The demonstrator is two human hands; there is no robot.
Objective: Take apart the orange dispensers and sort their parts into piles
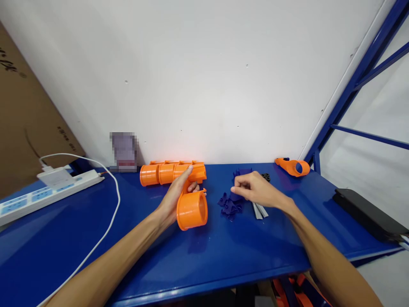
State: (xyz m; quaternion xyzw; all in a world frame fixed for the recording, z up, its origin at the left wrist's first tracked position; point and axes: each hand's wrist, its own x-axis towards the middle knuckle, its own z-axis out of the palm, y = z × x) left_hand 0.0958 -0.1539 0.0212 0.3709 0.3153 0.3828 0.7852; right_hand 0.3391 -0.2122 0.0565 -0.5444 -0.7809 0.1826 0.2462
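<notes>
At the left end of the blue table (191, 264), a white charger (56, 177) sits on a white power strip (51, 191), and a cardboard box (28, 115) leans behind them. Next comes a blurred upright object (124, 151) near the wall (204, 76), then a row of orange cylinders (166, 174) lying on the table. Just in front of this row, the left hand (177, 192) is closed around an orange ring part (192, 211), thumb pointing up. To its right, small dark blue pieces (230, 205) lie in a loose pile. The right hand (254, 187) is above them, its fingers curled toward the thumb; I cannot tell if it pinches something. Grey strips (260, 210) lie under this hand. Farther right are an orange clip (295, 167) and a black case (367, 213).
</notes>
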